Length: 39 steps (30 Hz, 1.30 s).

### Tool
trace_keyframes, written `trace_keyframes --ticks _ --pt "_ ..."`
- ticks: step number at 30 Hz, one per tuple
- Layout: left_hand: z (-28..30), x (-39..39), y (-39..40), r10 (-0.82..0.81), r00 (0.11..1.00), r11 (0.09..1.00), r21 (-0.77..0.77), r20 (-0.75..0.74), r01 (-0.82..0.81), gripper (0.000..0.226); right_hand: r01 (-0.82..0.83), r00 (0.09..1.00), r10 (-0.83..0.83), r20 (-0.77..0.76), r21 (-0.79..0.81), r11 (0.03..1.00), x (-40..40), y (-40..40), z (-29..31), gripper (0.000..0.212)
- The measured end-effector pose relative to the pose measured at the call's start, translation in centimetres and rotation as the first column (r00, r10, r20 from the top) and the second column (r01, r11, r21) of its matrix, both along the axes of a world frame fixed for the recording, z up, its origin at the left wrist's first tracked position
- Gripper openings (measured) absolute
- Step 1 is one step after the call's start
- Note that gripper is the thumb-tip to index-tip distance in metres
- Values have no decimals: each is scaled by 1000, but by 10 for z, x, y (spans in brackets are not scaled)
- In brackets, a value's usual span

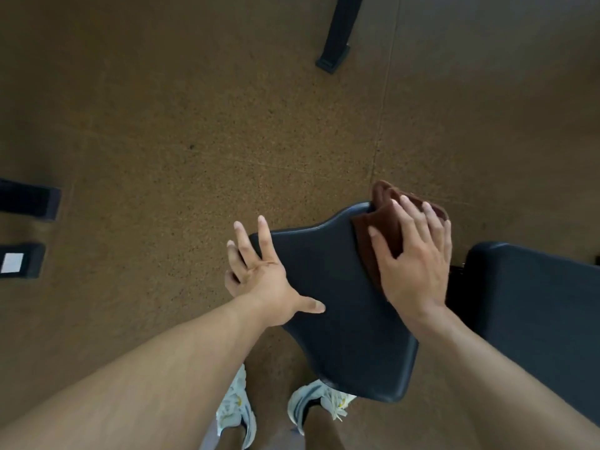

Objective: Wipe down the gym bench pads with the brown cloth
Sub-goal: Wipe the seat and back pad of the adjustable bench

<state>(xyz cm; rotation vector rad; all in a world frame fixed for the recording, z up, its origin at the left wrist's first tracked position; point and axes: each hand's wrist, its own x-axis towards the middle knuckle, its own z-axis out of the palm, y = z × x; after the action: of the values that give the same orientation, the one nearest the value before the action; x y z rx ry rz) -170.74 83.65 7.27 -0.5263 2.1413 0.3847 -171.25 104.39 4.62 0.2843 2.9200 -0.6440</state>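
Pressing flat with the right hand (412, 264), fingers straight and spread over the brown cloth (386, 225) at the seat pad's upper right corner. Bracing with the left hand (263, 280), open and splayed on the pad's left edge (thumb lying on top). Speckled brown floor (178, 125) all around. Seat pad (341, 306) at lower centre, second pad (535, 306) just beside it at right. Black frame leg (337, 30) up top. White shoes (311, 404) below.

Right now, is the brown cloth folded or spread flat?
Folded, bunched: the brown cloth shows layered folds at the seat pad's far corner, pressed under the right hand.
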Motion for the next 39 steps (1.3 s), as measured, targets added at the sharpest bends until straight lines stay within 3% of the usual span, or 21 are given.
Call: trace_keyframes --ticks 3,7,8,10,11,12,14,17,21,25,28,30,32,35,37,39 --pt "-1 2 1 8 1000 999 32 -24 -7 170 38 996 -45 80 90 995 -30 -28 4 51" --pt "-2 13 -13 79 983 978 205 -164 -45 155 -312 917 230 326 229 922 -76 -86 16 55" --pt "-5 15 -22 165 969 940 328 -185 -97 145 -388 871 280 403 217 896 -80 -103 18 55" --pt "-5 23 -50 488 865 732 595 -118 -331 116 -410 816 303 491 123 904 -78 -135 22 53" --pt "-10 32 -67 621 779 622 656 -81 -427 102 -385 821 302 484 79 920 -73 -148 22 52" --pt "-15 46 -84 694 715 574 663 -83 -480 92 -369 843 311 440 52 928 -66 -159 20 50" --pt "-24 86 -111 702 704 618 586 -110 -524 86 -439 873 414 259 48 897 -40 -174 13 44" --pt "-35 153 -135 661 746 673 500 -79 -544 84 -560 828 559 49 125 819 0 -186 3 41" --pt "-24 176 -133 619 779 711 495 -103 -500 76 -594 797 603 -31 139 792 45 -173 1 47" --pt "-3 139 -110 452 841 838 466 -298 -285 75 -638 746 665 -32 250 728 116 -141 -7 65" --pt "9 108 -94 250 859 906 421 -446 -46 74 -474 871 492 2 269 838 162 -111 -13 83" --pt "14 90 -83 95 842 919 372 -531 131 75 -208 975 221 -40 206 956 189 -102 -13 77" --pt "17 73 -71 -72 799 896 313 -597 315 78 118 992 -110 -65 131 984 211 -101 -13 67" --pt "13 49 -48 -376 712 809 163 -593 564 89 563 824 -560 87 -7 827 216 -103 -7 77" --pt "8 37 -29 -507 696 761 115 -508 638 101 723 685 -698 208 -84 685 200 -96 -3 85" --pt "3 33 -9 -605 712 736 90 -356 670 120 810 586 -777 229 -135 571 177 -81 0 87"
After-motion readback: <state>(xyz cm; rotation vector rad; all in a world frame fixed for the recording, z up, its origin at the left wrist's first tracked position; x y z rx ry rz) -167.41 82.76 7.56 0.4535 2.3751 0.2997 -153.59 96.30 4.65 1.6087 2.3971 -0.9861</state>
